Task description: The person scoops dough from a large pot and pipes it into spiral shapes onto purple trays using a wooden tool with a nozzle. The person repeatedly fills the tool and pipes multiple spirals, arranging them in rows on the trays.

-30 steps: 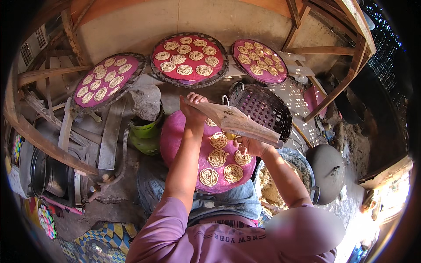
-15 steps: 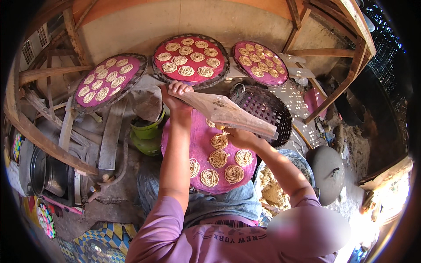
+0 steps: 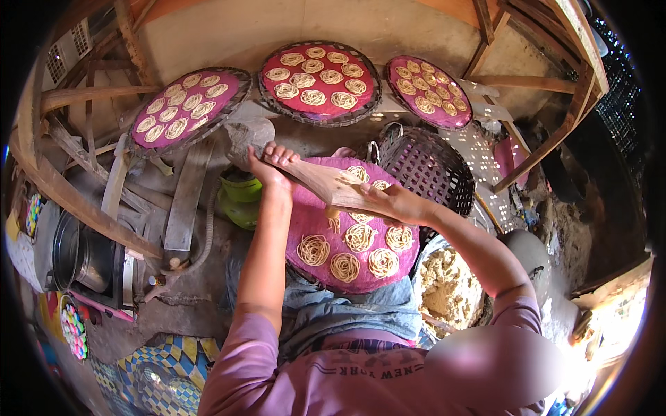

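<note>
Both my hands hold a long carved wooden press (image 3: 333, 184) slantwise above a round tray lined with pink cloth (image 3: 298, 229) on my lap. My left hand (image 3: 274, 164) wraps its left end, knuckles up. At the other end my right hand (image 3: 399, 204) grips the wood, thumb on top and most fingers hidden beneath. A short bunch of pale dough strands (image 3: 334, 220) hangs below the press's middle. Coiled rounds of the same strands, such as one near the front (image 3: 345, 267), lie on the cloth. The press hides part of the tray.
Three round trays of coils, including a red-lined one (image 3: 320, 104), stand along the back. A dark woven basket (image 3: 427, 166) sits beyond my right hand, and a basin of crumbly dough (image 3: 451, 288) at my right. A green gas cylinder (image 3: 241, 201) stands left; wooden beams (image 3: 90, 215) frame that side.
My right hand has moved from under the press, beside a coil, to gripping its right end. The press sits lower over the tray, with strands now hanging below. The whole view has shifted slightly.
</note>
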Motion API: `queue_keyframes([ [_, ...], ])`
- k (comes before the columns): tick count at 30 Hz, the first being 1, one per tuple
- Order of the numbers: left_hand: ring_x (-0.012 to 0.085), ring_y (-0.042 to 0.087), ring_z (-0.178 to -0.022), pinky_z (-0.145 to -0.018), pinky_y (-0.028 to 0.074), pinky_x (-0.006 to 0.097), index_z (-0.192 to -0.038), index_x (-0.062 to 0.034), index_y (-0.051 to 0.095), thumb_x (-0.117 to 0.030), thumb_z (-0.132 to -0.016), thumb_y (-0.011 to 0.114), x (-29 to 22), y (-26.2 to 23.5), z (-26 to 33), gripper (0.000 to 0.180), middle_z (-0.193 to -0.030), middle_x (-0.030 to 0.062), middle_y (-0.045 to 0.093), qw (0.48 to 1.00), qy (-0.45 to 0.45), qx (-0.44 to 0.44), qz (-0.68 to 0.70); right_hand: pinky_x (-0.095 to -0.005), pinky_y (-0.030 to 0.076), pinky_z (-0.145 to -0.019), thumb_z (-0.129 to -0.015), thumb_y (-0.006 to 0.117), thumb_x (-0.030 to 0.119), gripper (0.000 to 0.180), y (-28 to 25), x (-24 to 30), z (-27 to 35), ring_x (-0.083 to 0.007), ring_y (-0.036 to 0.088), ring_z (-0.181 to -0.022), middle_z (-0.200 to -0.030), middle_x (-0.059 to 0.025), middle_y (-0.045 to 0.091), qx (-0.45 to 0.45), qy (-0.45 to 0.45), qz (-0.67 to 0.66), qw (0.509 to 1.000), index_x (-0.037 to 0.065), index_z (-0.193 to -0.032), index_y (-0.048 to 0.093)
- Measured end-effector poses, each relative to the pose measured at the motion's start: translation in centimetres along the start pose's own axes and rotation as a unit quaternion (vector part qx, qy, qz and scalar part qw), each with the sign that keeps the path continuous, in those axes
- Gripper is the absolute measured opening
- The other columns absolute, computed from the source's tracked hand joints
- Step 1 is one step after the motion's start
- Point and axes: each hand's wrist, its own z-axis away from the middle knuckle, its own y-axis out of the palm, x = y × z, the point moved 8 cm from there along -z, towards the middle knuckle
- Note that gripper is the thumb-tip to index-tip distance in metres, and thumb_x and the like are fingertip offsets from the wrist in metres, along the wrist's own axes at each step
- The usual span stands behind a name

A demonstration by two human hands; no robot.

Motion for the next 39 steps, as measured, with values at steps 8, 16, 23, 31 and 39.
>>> queue_keyframes([
  [8, 0.0121, 0.026, -0.042, -0.053, 0.031, 0.03, -0.06, -0.0179, 0.033, -0.058, -0.092, 0.026, -0.9, 3.2, 0.5, 0.051, -0.047, -0.0045, 0.028, 1.0, 0.005, -0.028, 0.006, -0.0331, 0.042, -0.047, -0.093, 0.035, 0.068, 0.079, -1.9, 2.9, 1.7, -0.0137, 0.047, -0.045, -0.051, -0.0044, 0.048, -0.038, -0.003, 0.036, 0.999, -0.004, -0.087, 0.067],
  [16, 0.0104, 0.023, -0.039, -0.049, 0.029, 0.029, -0.059, -0.0187, 0.032, -0.052, -0.09, 0.031, 1.8, -0.4, 1.0, 0.045, -0.046, -0.0057, 0.025, 0.997, -0.023, -0.065, 0.045, -0.0288, 0.04, -0.044, -0.092, 0.04, 0.069, 0.074, -1.7, 1.1, 2.6, -0.0114, 0.05, -0.046, -0.054, -0.001, 0.051, -0.05, -0.026, 0.02, 0.998, 0.0, -0.081, 0.066],
  [23, 0.0081, 0.029, -0.039, -0.049, 0.032, 0.026, -0.059, -0.0195, 0.035, -0.048, -0.091, 0.034, 2.0, -0.4, 0.0, 0.043, -0.045, -0.0072, 0.029, 0.981, -0.064, 0.109, 0.15, -0.033, 0.059, -0.06, -0.081, 0.018, 0.085, 0.102, 1.4, -3.2, -0.7, -0.019, 0.065, -0.062, -0.081, -0.0149, 0.064, 0.149, -0.017, -0.453, 0.879, -0.002, -0.12, 0.055],
  [31, 0.0068, 0.03, -0.041, -0.05, 0.033, 0.024, -0.059, -0.0186, 0.036, -0.045, -0.093, 0.032, 1.1, -1.2, 0.9, 0.043, -0.046, -0.0076, 0.03, 0.975, -0.039, 0.12, 0.184, -0.0259, 0.04, -0.044, -0.091, 0.021, 0.075, 0.081, 7.5, -5.2, -4.6, -0.0142, 0.047, -0.049, -0.075, -0.0107, 0.061, 0.201, -0.072, -0.549, 0.808, 0.01, -0.126, 0.054],
  [39, 0.0073, 0.033, -0.041, -0.051, 0.035, 0.024, -0.059, -0.0181, 0.037, -0.045, -0.094, 0.032, -0.5, 0.3, 0.8, 0.044, -0.047, -0.0072, 0.032, 0.967, 0.001, 0.128, 0.221, -0.0189, 0.029, -0.04, -0.098, 0.032, 0.053, 0.056, 5.7, -3.9, -4.9, -0.0049, 0.036, -0.043, -0.066, -0.002, 0.052, 0.169, -0.046, -0.455, 0.873, 0.005, -0.116, 0.054],
])
